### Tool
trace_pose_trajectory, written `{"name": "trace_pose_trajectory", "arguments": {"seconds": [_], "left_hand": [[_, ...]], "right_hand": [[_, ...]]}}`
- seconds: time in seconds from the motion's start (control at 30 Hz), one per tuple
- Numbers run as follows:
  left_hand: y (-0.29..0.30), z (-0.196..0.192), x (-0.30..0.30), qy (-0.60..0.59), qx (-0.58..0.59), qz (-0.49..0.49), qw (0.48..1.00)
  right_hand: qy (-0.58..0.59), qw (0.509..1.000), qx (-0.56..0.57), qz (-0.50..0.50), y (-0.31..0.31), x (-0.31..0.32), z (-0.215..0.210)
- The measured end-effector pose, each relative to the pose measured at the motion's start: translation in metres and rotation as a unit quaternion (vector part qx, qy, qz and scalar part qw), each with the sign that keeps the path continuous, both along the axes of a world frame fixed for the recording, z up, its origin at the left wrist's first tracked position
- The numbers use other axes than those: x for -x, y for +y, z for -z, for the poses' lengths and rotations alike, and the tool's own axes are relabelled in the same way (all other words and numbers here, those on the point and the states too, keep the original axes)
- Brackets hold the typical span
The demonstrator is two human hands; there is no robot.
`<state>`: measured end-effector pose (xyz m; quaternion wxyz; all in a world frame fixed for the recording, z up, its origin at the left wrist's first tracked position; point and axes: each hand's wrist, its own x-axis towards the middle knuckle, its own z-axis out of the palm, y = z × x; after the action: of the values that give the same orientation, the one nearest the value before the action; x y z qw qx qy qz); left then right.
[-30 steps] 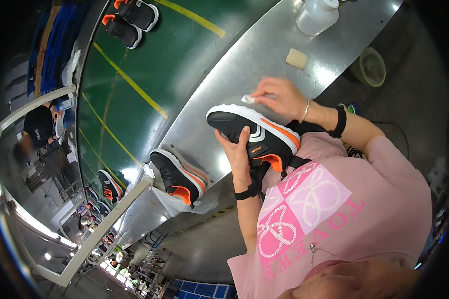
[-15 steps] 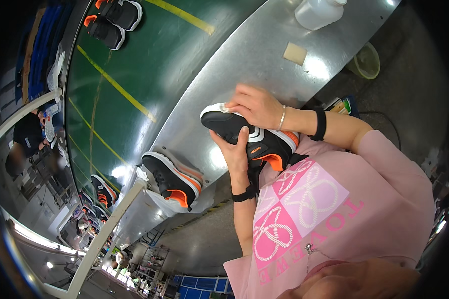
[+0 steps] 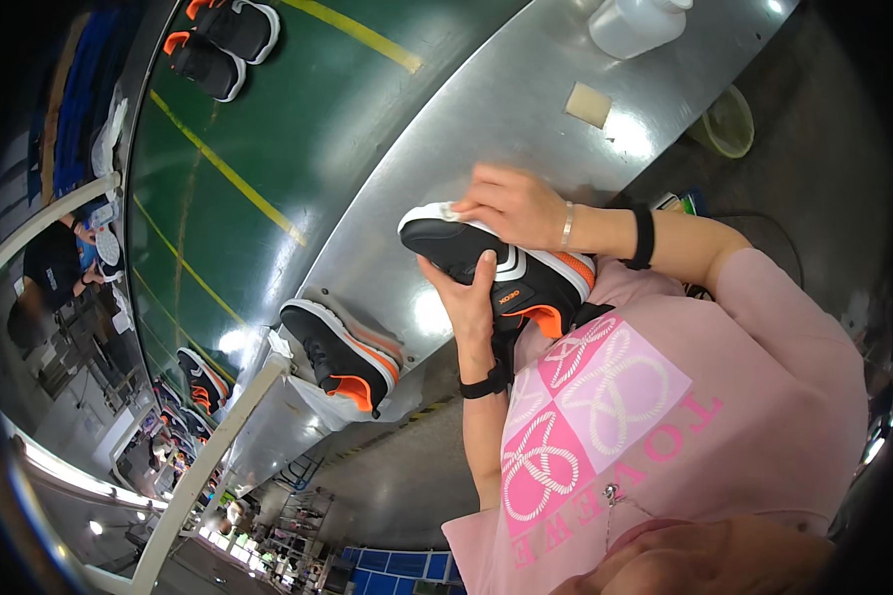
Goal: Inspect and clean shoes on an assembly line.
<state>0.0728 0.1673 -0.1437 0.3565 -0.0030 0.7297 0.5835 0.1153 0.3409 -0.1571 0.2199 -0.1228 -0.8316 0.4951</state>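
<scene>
A black sneaker [image 3: 451,248] with orange lining and a white sole is held up in front of my chest, its toe pointing left. My left hand [image 3: 468,307] is closed around it from below, with the thumb across the upper and the fingers hidden behind. My right hand [image 3: 514,210] is closed in a pinch at the white sole edge near the toe. A small whitish wad, seemingly cloth, shows at its fingertips, pressed against the sole. A matching sneaker [image 3: 335,357] sits to the left on the metal table [image 3: 446,139], by some white wrapping.
A green conveyor belt [image 3: 308,119] with yellow lines runs beyond the table, carrying a pair of sneakers [image 3: 223,45] and another sneaker [image 3: 205,382]. A white bottle [image 3: 635,28] and a tan square pad [image 3: 587,105] are on the table. A co-worker [image 3: 55,263] handles a shoe at far left.
My right hand has shifted very slightly right along the sole edge, still pinching. The left hand and the sneaker in it stay practically in place.
</scene>
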Motion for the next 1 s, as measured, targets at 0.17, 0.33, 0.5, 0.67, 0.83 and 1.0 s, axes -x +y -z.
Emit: {"name": "trace_pose_trajectory", "arguments": {"seconds": [0.17,0.33,0.5,0.67,0.83,1.0], "left_hand": [[0.000,-0.001,-0.001,0.001,-0.014,-0.009,1.000],[0.000,0.001,0.000,0.015,-0.016,-0.009,1.000],[-0.005,0.007,-0.001,0.038,0.011,-0.017,0.999],[0.002,-0.006,0.000,0.001,-0.014,-0.008,1.000],[-0.001,-0.002,0.000,0.006,-0.002,-0.005,1.000],[-0.004,0.009,-0.003,0.040,-0.010,-0.007,0.999]], "right_hand": [[-0.010,1.000,0.012,-0.003,0.003,-0.031,-0.006],[-0.006,0.999,0.053,0.010,-0.005,0.027,-0.003],[-0.038,0.996,0.080,-0.012,0.003,-0.002,-0.008],[-0.078,0.993,0.093,0.005,0.005,-0.011,-0.013],[-0.052,0.991,0.124,-0.024,0.001,0.031,-0.005],[-0.063,0.988,0.142,-0.010,0.011,-0.013,0.000]]}}
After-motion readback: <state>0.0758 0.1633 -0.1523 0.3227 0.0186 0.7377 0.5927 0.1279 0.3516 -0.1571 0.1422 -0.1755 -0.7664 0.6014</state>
